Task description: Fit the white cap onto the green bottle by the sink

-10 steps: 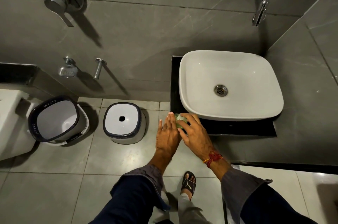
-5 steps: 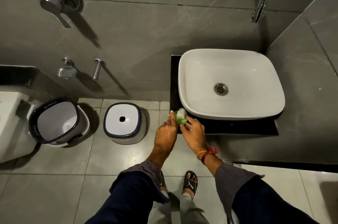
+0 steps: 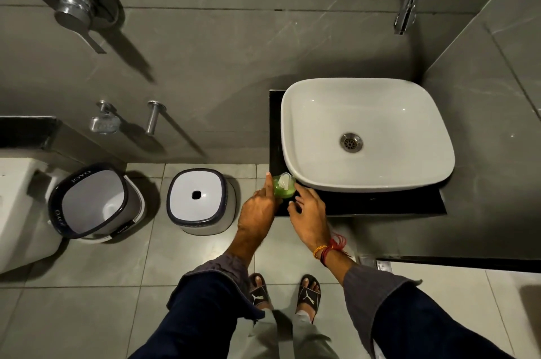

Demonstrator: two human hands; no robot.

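The green bottle (image 3: 283, 191) stands on the black desk (image 3: 380, 203) at the sink's (image 3: 366, 136) 8 o'clock corner, just beside the rim. The white cap (image 3: 285, 180) sits on its top, though whether it is fully seated is too small to tell.

It looks a small plastic bottle, probably light, fairly stiff and possibly slick near a basin (easy to tip with a sideways push). The body is best steadied low on its sides, with the cap taken by its rim from above.

The left hand (image 3: 257, 212) lies against the bottle at its 9 o'clock, forefinger stretched up along the side, the other fingers curled; touching, not plainly clamped. The right hand (image 3: 310, 213) is at 5 o'clock, fingers spread apart and holding nothing.

Half a second ago the right fingers were closer in at the bottle; now they have drawn back, and the cap shows uncovered.
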